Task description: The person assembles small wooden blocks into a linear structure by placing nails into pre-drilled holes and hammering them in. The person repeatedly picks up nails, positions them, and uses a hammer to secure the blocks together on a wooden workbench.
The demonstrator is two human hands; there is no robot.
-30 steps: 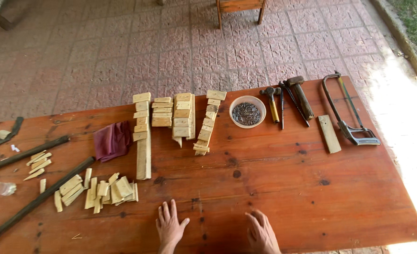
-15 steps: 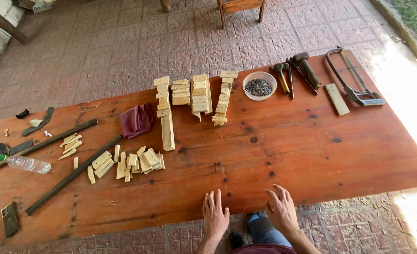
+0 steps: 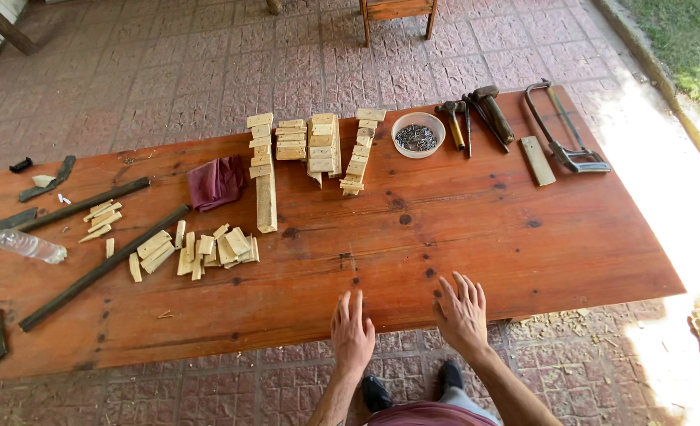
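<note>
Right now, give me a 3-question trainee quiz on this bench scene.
1. True or false: both hands rest flat on the table's near edge, holding nothing.
2. What does the white bowl hold? A) dark nails B) water C) wood chips
3. Which tool lies at the far right of the table?

Key:
1. True: left hand and right hand lie on the table.
2. A, the white bowl.
3. The hacksaw.
</note>
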